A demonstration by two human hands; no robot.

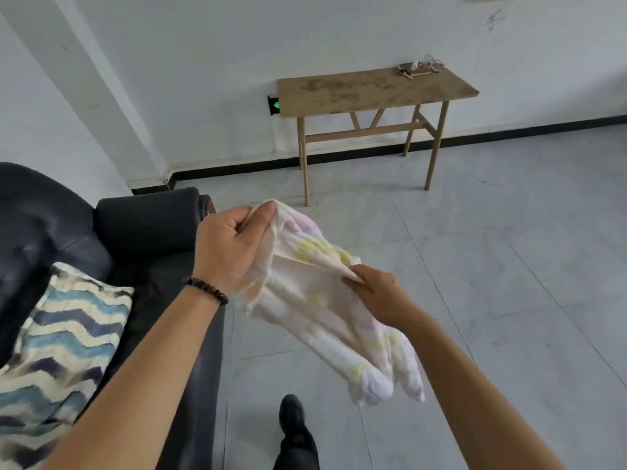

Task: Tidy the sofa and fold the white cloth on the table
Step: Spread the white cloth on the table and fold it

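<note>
A wooden table [339,93] was set against the white wall [203,62], well apart from the dark sofa [152,218]. Above the tiled floor [509,266] beside the sofa, the white cloth [322,320] was held aloft, bunched in the curled left grip [230,245] and pinched by the right grip [376,293].

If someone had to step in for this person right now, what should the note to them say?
The left hand grips the top edge of the white cloth; the right hand pinches a lower edge.
The cloth hangs unfolded over the floor, beside the dark sofa, where a zigzag cushion lies.
The wooden table stands ahead by the wall.
Done: cloth in hand.
To do: fold it on the table; the sofa is only partly in view.
</note>
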